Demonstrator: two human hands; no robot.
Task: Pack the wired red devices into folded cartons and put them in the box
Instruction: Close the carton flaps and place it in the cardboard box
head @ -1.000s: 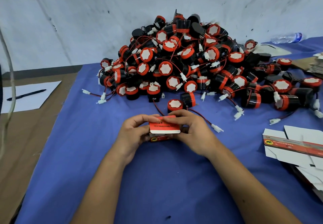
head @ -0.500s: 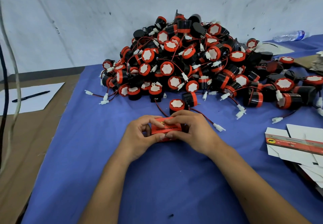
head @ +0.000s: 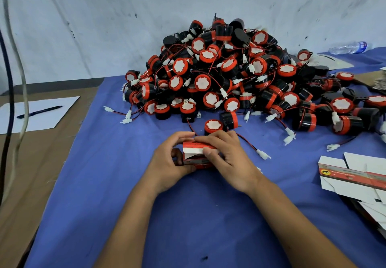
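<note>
A small red and white carton sits between both hands above the blue cloth. My left hand grips its left end, thumb on the near side. My right hand holds its right side, fingers over the top flap and thumb on the white flap. What is inside the carton is hidden. Behind the hands rises a big pile of black and red wired devices with white plugs. One device stands just beyond my fingers. Flat unfolded cartons lie at the right edge.
A white sheet with a pen lies on brown cardboard at the left. Cables hang down the left edge. A plastic water bottle lies at the back right. A loose white plug lies right of my right hand.
The carton's flap was folded down half a second ago and now stands partly lifted, white side showing. Both hands stay on the carton in the same place.
</note>
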